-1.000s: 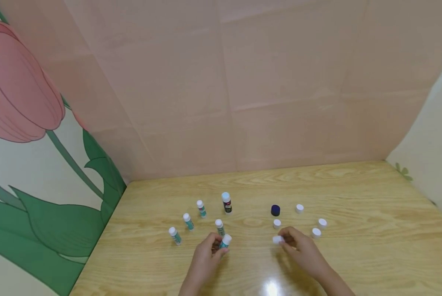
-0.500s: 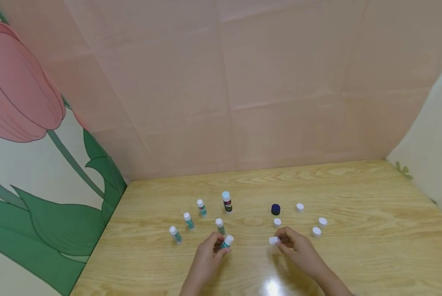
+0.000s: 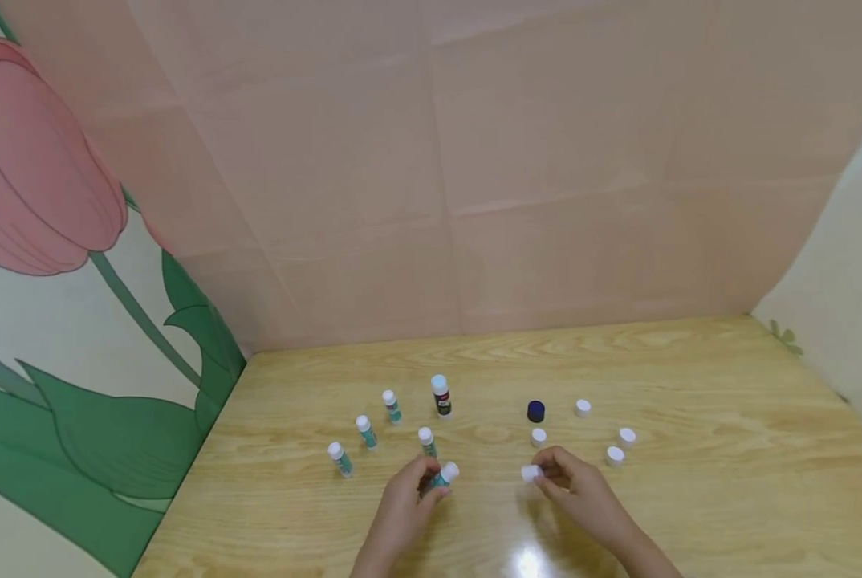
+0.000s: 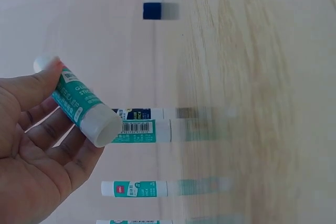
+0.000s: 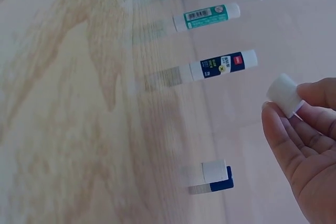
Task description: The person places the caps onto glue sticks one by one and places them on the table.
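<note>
My left hand [image 3: 404, 504] grips a teal-labelled glue stick [image 4: 79, 95], tilted so that one white end points right, toward the other hand. Between thumb and fingers, my right hand [image 3: 584, 499] pinches a white cap [image 5: 284, 95] just above the table. A gap separates the cap from the held glue stick. Behind the left hand stands another teal glue stick [image 3: 427, 443], its lower part hidden by the hand. A dark-labelled glue stick [image 5: 223, 65] stands upright farther back. Close beyond the right hand, a white cap [image 3: 538, 437] sits on the table.
More teal glue sticks [image 3: 366, 432] stand upright on the left of the wooden table [image 3: 727, 498]. A dark blue cap [image 3: 535, 411] and several white caps [image 3: 627, 437] lie on the right. A pink sheet [image 3: 546, 201] rises behind the table's back edge.
The right hand has shifted slightly left with the white cap. In the left hand, the glue stick has tipped further to the right. The standing glue sticks and loose caps keep their places.
</note>
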Action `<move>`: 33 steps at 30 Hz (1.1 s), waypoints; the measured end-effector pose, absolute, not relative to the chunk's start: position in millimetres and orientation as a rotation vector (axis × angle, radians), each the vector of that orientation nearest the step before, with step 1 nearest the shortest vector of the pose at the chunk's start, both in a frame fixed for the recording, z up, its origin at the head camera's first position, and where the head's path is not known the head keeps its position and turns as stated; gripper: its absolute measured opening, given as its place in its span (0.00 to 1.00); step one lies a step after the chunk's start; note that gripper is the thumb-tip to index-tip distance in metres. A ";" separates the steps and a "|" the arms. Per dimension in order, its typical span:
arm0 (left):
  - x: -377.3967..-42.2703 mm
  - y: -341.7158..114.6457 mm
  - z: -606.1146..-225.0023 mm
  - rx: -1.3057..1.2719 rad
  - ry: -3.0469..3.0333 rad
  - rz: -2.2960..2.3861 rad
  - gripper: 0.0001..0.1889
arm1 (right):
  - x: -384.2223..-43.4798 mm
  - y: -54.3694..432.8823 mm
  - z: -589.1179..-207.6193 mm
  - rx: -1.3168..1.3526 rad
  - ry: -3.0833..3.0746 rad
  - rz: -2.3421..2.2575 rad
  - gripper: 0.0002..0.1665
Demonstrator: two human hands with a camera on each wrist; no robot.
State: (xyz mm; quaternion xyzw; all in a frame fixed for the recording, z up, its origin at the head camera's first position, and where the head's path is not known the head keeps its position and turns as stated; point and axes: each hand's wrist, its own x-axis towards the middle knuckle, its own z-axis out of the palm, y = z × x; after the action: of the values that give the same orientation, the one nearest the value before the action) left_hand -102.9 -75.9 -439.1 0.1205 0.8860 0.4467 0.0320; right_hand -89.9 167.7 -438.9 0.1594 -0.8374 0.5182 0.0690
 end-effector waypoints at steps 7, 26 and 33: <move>-101.4 -75.0 -438.9 0.400 2.743 1.354 0.10 | -88.1 168.9 -438.9 0.436 -2.572 1.581 0.08; -100.0 -74.3 -438.4 0.474 2.763 1.347 0.10 | -89.2 165.8 -438.2 0.480 -2.525 1.663 0.11; -98.6 -73.5 -437.1 0.496 2.756 1.364 0.10 | -87.5 163.9 -438.3 0.522 -2.512 1.631 0.09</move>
State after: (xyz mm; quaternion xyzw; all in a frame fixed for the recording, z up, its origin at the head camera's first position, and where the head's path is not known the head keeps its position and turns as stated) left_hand -98.6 -73.5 -437.1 0.1593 0.8846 0.4380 0.0135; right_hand -87.5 163.9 -438.3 0.1716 -0.8251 0.5358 0.0507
